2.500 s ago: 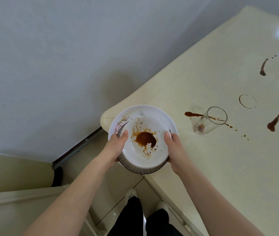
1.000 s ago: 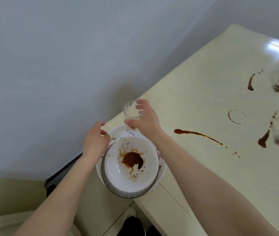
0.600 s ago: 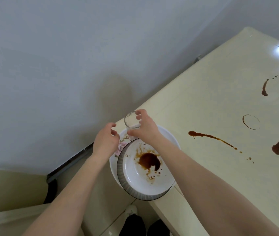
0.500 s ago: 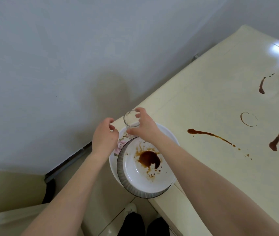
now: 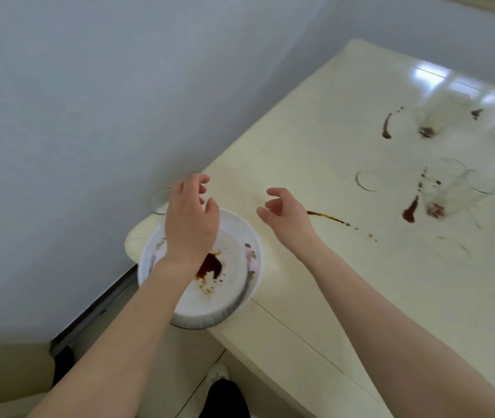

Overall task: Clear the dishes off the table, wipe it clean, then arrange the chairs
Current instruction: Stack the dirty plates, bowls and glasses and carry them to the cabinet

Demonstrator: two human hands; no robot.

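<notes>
Cream glossy table [image 5: 315, 152] carries a stained white bowl [image 5: 225, 285]; left hand [image 5: 190, 218] and right hand [image 5: 285, 215] hover above, fingers loose, holding nothing, near a seemingly clear glass [image 5: 158, 202].

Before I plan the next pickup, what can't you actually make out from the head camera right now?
- Clear glass at the table corner: blurred, mostly hidden behind the left hand; whether it stands on the plate is unclear.
- Far clear glasses: motion-smeared, so their count is uncertain.
- White sauce-stained bowl: left forearm covers part of it.
- Cream table: cut off by the right edge.
- Right hand: empty.
</notes>
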